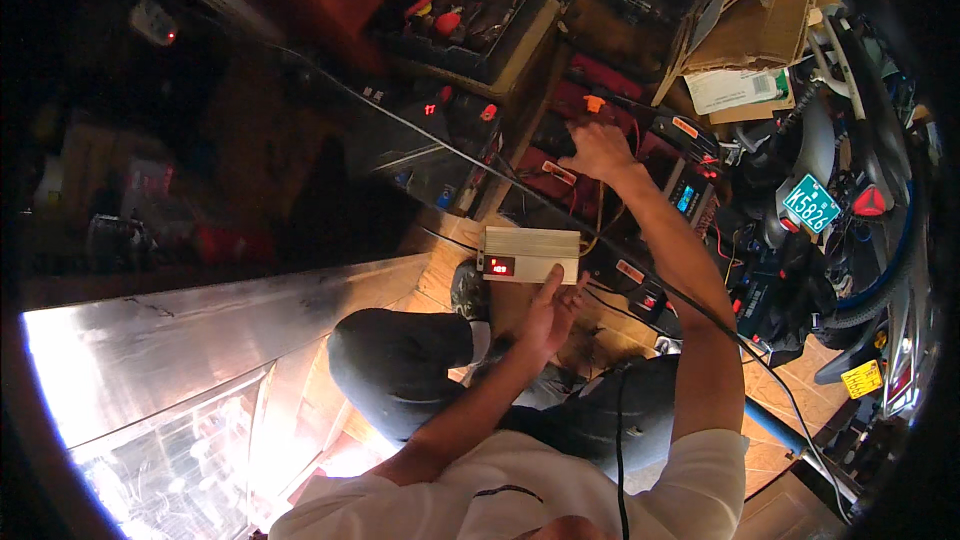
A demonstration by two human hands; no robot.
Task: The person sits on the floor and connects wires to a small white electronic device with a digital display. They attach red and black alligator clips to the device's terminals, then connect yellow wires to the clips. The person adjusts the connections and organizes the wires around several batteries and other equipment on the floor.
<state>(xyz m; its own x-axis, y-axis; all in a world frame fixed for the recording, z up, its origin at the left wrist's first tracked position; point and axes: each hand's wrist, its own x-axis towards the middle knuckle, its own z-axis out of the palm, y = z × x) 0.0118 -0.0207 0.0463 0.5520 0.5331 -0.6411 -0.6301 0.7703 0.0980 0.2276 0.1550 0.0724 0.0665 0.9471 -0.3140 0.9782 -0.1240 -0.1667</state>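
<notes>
My left hand grips the lower right edge of a silver-gold metal charger-like box, thumb on its top face. A small red digital display glows at the box's left end. Farther forward, my right hand reaches over dark red-and-black batteries, its thumb apart from its fingers. An orange clip-like piece lies just beyond its fingers. Whether the fingertips touch a battery is hard to see in the shade. Thin wires run between the batteries and the box.
A black cable crosses the view diagonally. At the far side stands a tray of tools and red leads. A torn cardboard box sits at the back right. Parked two-wheelers crowd the right. A device with a blue screen lies near my right forearm.
</notes>
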